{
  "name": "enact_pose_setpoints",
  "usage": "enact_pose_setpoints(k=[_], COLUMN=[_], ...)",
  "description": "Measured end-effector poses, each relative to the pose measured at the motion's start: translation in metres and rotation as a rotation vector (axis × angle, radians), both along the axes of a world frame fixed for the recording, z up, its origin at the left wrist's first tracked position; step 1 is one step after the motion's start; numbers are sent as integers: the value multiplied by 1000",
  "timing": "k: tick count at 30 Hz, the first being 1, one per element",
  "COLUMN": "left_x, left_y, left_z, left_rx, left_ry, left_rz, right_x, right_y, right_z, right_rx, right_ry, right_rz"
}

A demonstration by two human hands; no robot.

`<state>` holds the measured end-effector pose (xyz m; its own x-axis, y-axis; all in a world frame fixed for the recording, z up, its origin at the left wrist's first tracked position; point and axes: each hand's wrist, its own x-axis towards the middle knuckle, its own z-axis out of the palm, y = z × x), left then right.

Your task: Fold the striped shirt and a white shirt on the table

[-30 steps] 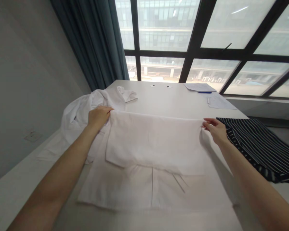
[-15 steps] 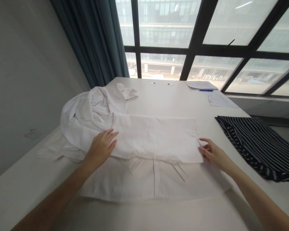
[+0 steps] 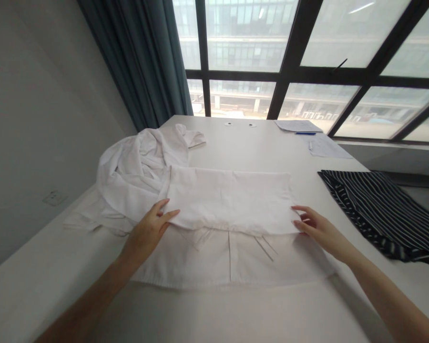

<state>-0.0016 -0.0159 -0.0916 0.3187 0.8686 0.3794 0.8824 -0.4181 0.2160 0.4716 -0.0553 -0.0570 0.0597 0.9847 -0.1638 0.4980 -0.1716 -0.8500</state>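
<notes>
A white garment (image 3: 229,200) lies in front of me, its upper part folded into a wide band with a gathered lower edge. Below the band, a flat white panel with a centre seam and thin dark lines spreads towards me. My left hand (image 3: 148,236) grips the band's left edge, thumb on top and the other fingers partly hidden at the cloth. At the right edge, near the lower corner, my right hand (image 3: 312,228) pinches the cloth between thumb and curled fingers. Left of the band, a crumpled heap of white fabric (image 3: 139,162) touches it.
Black-and-white striped fabric (image 3: 386,214) lies at the table's right side. Papers (image 3: 296,126) and a blue pen (image 3: 305,134) are at the far right of the white table (image 3: 236,314). Beyond stand a dark-framed window (image 3: 243,75) and a blue curtain (image 3: 153,62).
My left hand has shifted slightly right and down along the band's left edge, its fingers now closer on the cloth. The band's lower edge sits a little higher; my right hand stays at its edge.
</notes>
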Motion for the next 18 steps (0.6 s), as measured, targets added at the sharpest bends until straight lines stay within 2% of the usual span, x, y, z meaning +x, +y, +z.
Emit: enact_pose_setpoints(k=[3, 6, 10, 13, 16, 18], left_x=[0, 0, 0, 1, 1, 4], left_y=[2, 2, 1, 0, 0, 0], left_z=[0, 4, 16, 18, 16, 19], left_rx=[-6, -4, -11, -80, -154, -148], left_ry=[-53, -138, -257, -354, -456, -510], left_rz=[-38, -64, -4, 58, 87, 87], right_x=[-1, -2, -2, -2, -1, 0], right_y=[-1, -1, -2, -2, -2, -1], right_z=[-3, -4, -3, -5, -11, -12], right_rx=[63, 108, 117, 115, 101, 93], right_ry=[-115, -102, -106, -123, 1, 157], right_rz=[-16, -37, -57, -101, -146, -194])
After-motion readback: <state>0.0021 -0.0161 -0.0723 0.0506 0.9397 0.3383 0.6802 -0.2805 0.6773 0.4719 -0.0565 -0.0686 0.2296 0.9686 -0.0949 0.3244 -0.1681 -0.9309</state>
